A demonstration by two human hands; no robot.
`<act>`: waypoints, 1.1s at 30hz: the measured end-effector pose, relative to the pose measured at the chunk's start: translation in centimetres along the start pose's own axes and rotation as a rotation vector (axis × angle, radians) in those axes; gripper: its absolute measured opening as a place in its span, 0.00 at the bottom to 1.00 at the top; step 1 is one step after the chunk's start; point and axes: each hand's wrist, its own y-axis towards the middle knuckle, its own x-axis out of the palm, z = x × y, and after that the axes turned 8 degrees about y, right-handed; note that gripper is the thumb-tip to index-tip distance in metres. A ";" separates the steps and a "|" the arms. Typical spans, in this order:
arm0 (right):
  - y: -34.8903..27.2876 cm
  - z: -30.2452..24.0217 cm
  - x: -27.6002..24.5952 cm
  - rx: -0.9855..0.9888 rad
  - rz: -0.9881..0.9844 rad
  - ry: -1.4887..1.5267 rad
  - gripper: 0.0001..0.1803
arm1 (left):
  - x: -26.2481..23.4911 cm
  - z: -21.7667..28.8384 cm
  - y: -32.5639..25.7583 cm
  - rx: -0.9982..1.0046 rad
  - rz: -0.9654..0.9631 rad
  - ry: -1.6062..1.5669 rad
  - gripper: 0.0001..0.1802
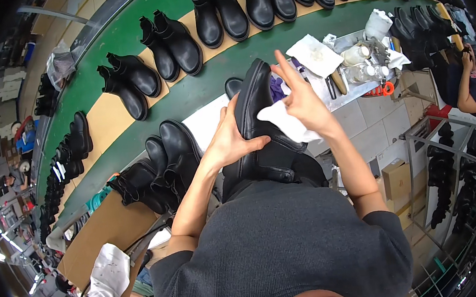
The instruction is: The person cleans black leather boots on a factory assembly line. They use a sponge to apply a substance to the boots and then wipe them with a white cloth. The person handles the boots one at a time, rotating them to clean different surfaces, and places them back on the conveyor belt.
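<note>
My left hand is closed round the side of a black ankle boot, its thumb lying across the shaft. The boot is tilted with its toe pointing up and away from me, close in front of my body. At the boot's right side my right hand holds a white cloth, which hangs against the boot. Its index finger is stretched upward, and some of its other fingers are hidden. Behind the held boot, the toe of another black boot shows on the bench.
Pairs of black boots stand in a row along the green bench. More boots sit at my left, near a cardboard box. Bottles, a spotted white cloth and tools lie at the right. A metal rack holds dark footwear.
</note>
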 end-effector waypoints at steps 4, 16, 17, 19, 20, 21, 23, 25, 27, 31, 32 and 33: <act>1.6 0.6 1.0 -0.075 0.098 -0.222 0.48 | 0.2 0.4 -0.1 0.072 0.013 0.089 0.60; 2.7 1.5 1.8 -0.123 0.145 -0.287 0.39 | -0.6 -0.5 0.3 0.053 -0.013 0.029 0.60; 3.0 1.5 1.4 -0.134 0.132 -0.285 0.38 | -0.6 -0.4 0.2 0.038 -0.009 0.028 0.60; 3.6 1.7 0.5 -0.044 0.129 -0.093 0.31 | -0.7 -0.2 0.0 0.025 -0.018 0.038 0.60; 3.3 1.5 0.4 -0.029 0.122 -0.136 0.34 | -0.6 -0.2 0.0 0.021 -0.023 0.036 0.60; 3.1 0.7 0.7 -0.016 0.105 -0.179 0.37 | -0.8 -0.2 -0.1 0.013 -0.018 0.035 0.60; 1.7 0.3 3.0 -0.023 0.147 -0.211 0.43 | -0.9 -0.6 0.1 0.035 -0.022 0.040 0.61; 1.9 0.0 3.2 -0.009 0.143 -0.297 0.46 | -0.8 -0.6 0.1 0.034 -0.015 0.038 0.61; 2.8 1.3 2.5 -0.046 0.132 -0.228 0.46 | -0.9 -0.4 0.1 0.022 -0.011 0.084 0.61; 3.3 2.3 2.3 -0.061 0.131 -0.140 0.50 | -1.2 -0.7 0.1 0.014 -0.030 0.112 0.61; 2.7 2.3 2.4 -0.005 0.144 -0.158 0.50 | -1.2 -0.5 0.1 0.021 -0.036 0.120 0.61; 2.0 0.9 3.1 0.053 0.155 -0.175 0.50 | -1.1 -0.4 0.0 0.025 -0.043 0.127 0.61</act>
